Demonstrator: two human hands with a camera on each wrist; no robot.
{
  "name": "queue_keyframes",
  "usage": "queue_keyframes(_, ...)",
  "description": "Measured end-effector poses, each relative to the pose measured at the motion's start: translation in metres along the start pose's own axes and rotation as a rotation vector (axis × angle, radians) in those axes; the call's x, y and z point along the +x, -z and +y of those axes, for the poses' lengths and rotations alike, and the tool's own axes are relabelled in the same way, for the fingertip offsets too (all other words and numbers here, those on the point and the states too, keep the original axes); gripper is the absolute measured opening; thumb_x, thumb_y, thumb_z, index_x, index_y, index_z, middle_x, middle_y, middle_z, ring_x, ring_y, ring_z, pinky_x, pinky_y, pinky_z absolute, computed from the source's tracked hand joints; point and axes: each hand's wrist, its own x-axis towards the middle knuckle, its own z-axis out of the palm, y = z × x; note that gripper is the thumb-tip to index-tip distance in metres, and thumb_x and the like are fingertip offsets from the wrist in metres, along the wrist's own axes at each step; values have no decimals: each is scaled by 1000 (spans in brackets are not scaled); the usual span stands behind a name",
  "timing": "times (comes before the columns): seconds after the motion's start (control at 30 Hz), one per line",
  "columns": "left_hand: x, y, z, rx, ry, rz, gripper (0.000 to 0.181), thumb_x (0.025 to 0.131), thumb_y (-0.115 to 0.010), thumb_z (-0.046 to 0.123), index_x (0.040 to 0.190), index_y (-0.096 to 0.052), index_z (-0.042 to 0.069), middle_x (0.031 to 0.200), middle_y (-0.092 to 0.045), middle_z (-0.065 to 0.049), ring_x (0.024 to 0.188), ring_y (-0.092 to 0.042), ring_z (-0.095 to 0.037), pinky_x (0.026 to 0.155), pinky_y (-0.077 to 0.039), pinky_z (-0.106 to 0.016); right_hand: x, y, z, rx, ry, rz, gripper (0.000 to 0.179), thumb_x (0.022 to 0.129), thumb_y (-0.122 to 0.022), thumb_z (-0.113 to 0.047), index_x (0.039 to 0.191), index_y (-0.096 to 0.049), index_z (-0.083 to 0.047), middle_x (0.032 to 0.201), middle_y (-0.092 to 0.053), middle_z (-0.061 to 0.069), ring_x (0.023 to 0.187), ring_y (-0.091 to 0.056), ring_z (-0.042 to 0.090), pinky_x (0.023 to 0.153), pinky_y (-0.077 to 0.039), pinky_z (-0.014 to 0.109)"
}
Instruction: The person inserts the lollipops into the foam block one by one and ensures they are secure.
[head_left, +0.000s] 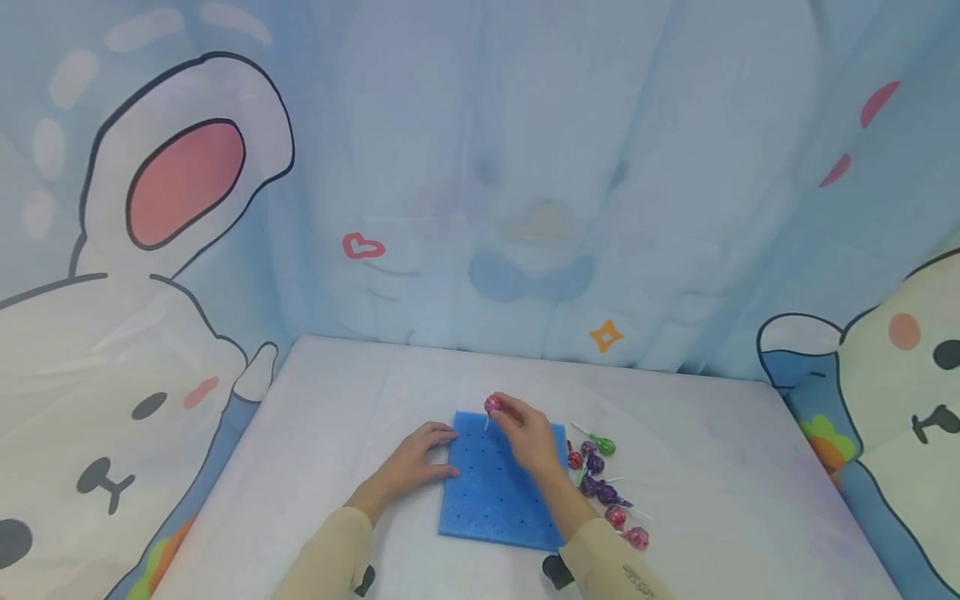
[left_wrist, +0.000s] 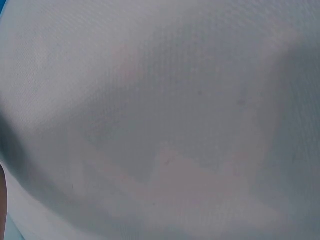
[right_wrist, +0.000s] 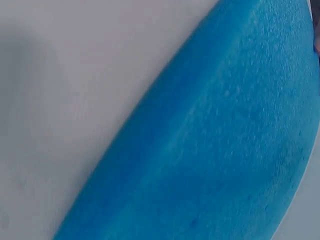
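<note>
A blue foam board point(head_left: 495, 500) dotted with small holes lies flat on the white table. My right hand point(head_left: 528, 437) pinches a pink-wrapped lollipop point(head_left: 492, 404) by its head over the board's far part, its white stick pointing down. At the board's left edge rests my left hand point(head_left: 416, 458), thumb and fingers spread along it. The right wrist view is filled mostly by the foam board point(right_wrist: 215, 140). Only a sliver of the left hand shows at the edge of the left wrist view.
Right of the board lies a loose group of lollipops: a green one point(head_left: 606, 446), a red one point(head_left: 575, 460), several purple ones point(head_left: 606, 494) and pink ones point(head_left: 637, 537). A printed cartoon curtain point(head_left: 480, 167) hangs behind the white table point(head_left: 750, 500).
</note>
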Motion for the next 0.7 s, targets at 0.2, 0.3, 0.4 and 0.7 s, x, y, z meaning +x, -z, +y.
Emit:
queue_keyframes(0.2, 1, 0, -2, 5, -6, 2, 60, 86, -75, 37, 137, -56, 11, 139, -52, -7, 132, -46, -27, 110, -39, -45, 0, -14, 1, 15, -4, -24, 39, 97, -62, -30, 133, -61, -16, 124, -66, 8, 117, -62, 27, 97, -51, 45)
queue_keyframes(0.3, 1, 1, -1, -3, -4, -2, 60, 86, -75, 37, 137, -56, 11, 138, -51, -7, 132, -46, -26, 110, -39, -45, 0, -20, 2, 17, 4, -47, 40, 97, -62, -30, 134, -61, -15, 126, -65, 9, 118, -61, 28, 97, -51, 44)
queue_keyframes(0.4, 0, 2, 0, -15, -3, -5, 60, 86, -75, 36, 137, -55, 11, 138, -51, -7, 133, -45, -26, 110, -38, -46, 0, -23, 3, 23, -5, -68, 40, 97, -62, -29, 134, -60, -14, 128, -64, 9, 119, -60, 27, 97, -51, 43)
queue_keyframes(0.7, 0, 2, 1, -13, 10, -2, 61, 86, -75, 38, 137, -55, 11, 139, -51, -7, 133, -45, -26, 110, -39, -46, 0, -26, 6, 67, -11, -85, 40, 97, -62, -30, 134, -60, -15, 129, -63, 9, 120, -60, 27, 97, -50, 43)
